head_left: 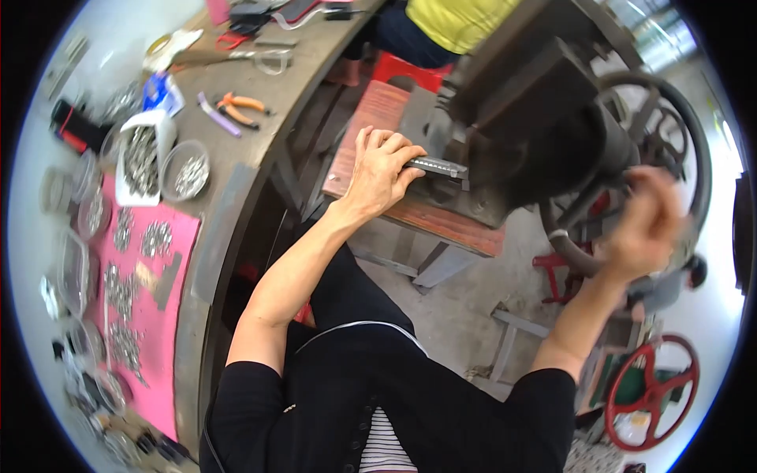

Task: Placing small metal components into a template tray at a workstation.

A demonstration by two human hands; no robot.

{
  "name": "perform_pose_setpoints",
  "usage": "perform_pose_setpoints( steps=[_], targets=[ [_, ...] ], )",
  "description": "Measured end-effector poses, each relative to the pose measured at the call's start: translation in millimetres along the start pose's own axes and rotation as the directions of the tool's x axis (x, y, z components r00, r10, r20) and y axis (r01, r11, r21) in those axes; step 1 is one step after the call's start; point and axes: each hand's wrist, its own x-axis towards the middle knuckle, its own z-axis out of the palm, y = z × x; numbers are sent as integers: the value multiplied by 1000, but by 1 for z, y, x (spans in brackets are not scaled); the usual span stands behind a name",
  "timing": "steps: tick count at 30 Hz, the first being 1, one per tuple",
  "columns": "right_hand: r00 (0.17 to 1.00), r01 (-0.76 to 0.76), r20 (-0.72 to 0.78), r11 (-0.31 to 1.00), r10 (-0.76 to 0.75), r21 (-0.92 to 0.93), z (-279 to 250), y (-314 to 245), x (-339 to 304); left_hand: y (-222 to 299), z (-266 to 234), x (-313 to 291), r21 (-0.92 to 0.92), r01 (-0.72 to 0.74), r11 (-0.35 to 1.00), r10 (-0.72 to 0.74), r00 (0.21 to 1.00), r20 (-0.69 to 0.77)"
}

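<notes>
My left hand [378,173] is closed on one end of a narrow dark metal bar [438,165] with a row of small light marks or parts along it. The bar's other end reaches in at the dark metal press [544,126], over its base. My right hand [645,225] is raised beside the press's large dark handwheel [698,150]. Motion smears its fingers, so I cannot make out whether they touch the wheel or hold anything. The press rests on a reddish wooden stand [445,225].
On the left bench, a pink sheet [169,315] carries piles of small metal parts. A white scoop [142,158] and a clear tub [186,170] hold more. Orange-handled pliers [243,109] lie farther back. A person in yellow [457,27] sits beyond; a red handwheel [653,392] is lower right.
</notes>
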Motion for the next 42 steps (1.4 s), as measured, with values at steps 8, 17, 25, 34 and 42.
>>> perform_pose_setpoints(
  steps=[8, 17, 25, 34, 42],
  targets=[
    [779, -380, 626, 826, 43, 416, 223, -88, -126, 7, -115, -101, 271, 376, 886, -277, 899, -339],
    [689, -258, 536, 527, -488, 810, 313, -245, -142, 78, -207, -247, 388, 806, 448, -378, 564, -734],
    [660, -161, 374, 364, -651, 917, 332, -336, -183, 109, -259, -322, 367, 884, 291, -421, 463, -780],
    [692, -53, 351, 441, -631, 896, 338, -354, -202, 88, -273, -328, 441, 856, 272, -357, 515, -779],
    [692, -42, 370, 478, -620, 877, 338, -358, -207, 87, -266, -335, 528, 784, 326, -297, 615, -730]
  ],
)
